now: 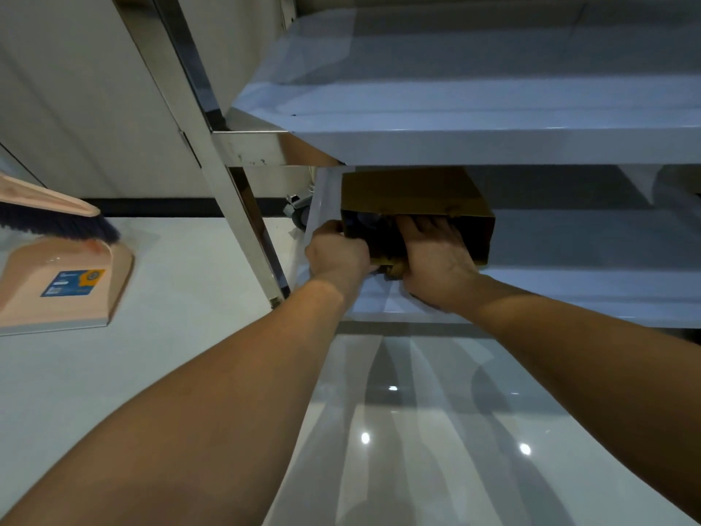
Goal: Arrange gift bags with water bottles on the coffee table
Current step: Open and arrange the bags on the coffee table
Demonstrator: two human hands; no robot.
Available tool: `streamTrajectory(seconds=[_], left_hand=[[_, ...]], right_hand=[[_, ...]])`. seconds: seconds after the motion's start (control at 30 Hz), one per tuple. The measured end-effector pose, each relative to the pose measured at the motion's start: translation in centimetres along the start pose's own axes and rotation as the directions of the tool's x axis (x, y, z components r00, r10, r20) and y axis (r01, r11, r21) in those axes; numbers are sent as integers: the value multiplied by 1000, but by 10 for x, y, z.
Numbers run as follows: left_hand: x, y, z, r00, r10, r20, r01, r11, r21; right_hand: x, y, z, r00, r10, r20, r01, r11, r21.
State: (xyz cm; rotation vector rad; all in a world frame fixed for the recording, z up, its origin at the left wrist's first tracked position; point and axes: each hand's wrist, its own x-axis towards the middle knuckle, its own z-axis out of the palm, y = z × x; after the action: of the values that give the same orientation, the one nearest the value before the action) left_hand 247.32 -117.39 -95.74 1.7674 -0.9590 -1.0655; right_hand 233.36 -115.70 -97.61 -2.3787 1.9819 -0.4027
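A brown paper gift bag (413,191) lies on its side on the lower shelf (569,290) of a white trolley, its open mouth towards me. My left hand (337,252) grips the left edge of the bag's mouth. My right hand (436,256) reaches into the opening with its fingers inside. Something dark sits inside the bag; I cannot tell what it is. No water bottle is plainly visible.
The trolley's upper shelf (474,119) overhangs the bag. A metal frame post (227,176) stands to the left. A pink dustpan (57,290) and a brush (57,218) rest on the glossy white floor at left. A caster wheel (299,212) shows behind the shelf.
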Motion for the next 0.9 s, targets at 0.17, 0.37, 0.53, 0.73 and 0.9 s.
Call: streamTrajectory(seconds=[0.17,0.37,0.53,0.73,0.9], left_hand=[[-10,-2,0,1000,-23,4,23,995,-101],[-61,-16,-16,993,-120,-11,114,966,-233],[-129,-4,-43,962,-270,-29,258,941,-219],[-187,67,-67,911,-412,-9,407,905,-123],[-221,122,-94,851,-522,-54,522,832,188]], right_hand=[[-6,-20,1,993,68,-95,-57,992,115],[-81,-26,-2,995,-21,-93,37,983,177],[-137,-53,-55,980,197,-24,-175,918,356],[-152,-63,-144,981,184,53,-190,891,411],[-149,-58,-240,964,210,160,-260,865,429]])
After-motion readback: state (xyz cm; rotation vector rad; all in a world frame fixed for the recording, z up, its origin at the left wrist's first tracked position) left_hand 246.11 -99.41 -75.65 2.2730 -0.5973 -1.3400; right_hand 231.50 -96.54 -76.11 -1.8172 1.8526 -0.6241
